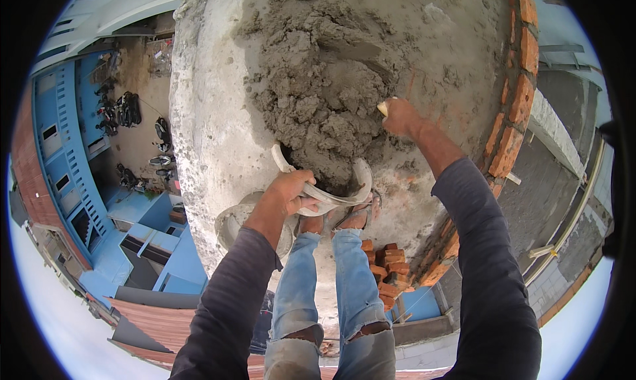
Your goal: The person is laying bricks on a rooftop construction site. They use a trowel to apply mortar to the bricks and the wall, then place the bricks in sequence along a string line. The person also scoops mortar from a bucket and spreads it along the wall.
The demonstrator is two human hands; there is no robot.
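A large heap of wet grey mortar (318, 82) lies on the concrete slab in front of me. My left hand (289, 189) is closed round the rim of a pale, mortar-stained bucket (362, 181), tilted with its mouth against the near side of the heap. Some mortar sits in that mouth; the bucket's body is mostly hidden. My right hand (403, 118) is closed on a trowel by its yellowish handle (383, 108), at the heap's right side. The blade cannot be made out against the mortar. Both my feet stand just behind the bucket.
A round pale container (232, 221) sits left of my feet. Orange bricks (391, 267) are piled to the right of my legs. A low brick wall (520, 108) runs along the right. At left the slab (199, 115) ends above a yard with parked motorcycles (128, 108).
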